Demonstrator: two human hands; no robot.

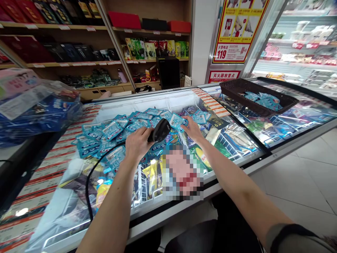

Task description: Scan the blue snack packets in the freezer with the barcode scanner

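Note:
My left hand (137, 144) is wrapped round the handle of a black barcode scanner (161, 130), whose head points toward the right. A black cable (89, 179) runs from it down the left side. In my right hand (193, 128) a small blue packet (177, 121) is pinched, its printed side up, just right of the scanner head. Many similar blue packets (113, 130) lie in a loose heap on the freezer's glass top (60, 179), mostly left of and behind my hands.
A brown plastic basket (286, 100) with several blue packets stands at the right on the freezer. Plastic-wrapped goods (37, 105) sit at the left. A blurred-out patch (183, 172) lies near the front edge. Shelves (79, 26) of boxes and bags line the back.

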